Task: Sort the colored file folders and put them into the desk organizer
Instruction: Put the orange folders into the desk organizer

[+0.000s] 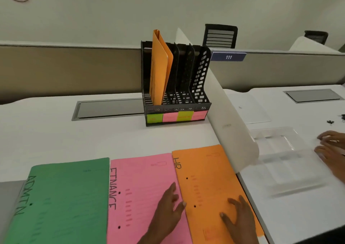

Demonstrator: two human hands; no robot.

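Three folders lie flat side by side at the desk's near edge: a green one (61,202) marked ADMIN, a pink one (138,184) marked FINANCE, and an orange one (205,171) marked HR. My left hand (168,210) rests on the pink folder, fingers spread and reaching the orange folder's left edge. My right hand (239,219) lies on the orange folder, fingers apart. A black desk organizer (186,87) stands at the back with green and pink sticky labels on its front. One orange folder (160,66) stands upright in its left slot.
A white divider panel (229,124) runs diagonally on the right of the folders. Beyond it another person's hands (330,146) work over clear plastic trays (280,146). A grey cable hatch (110,109) sits left of the organizer. Black chairs stand behind the partition.
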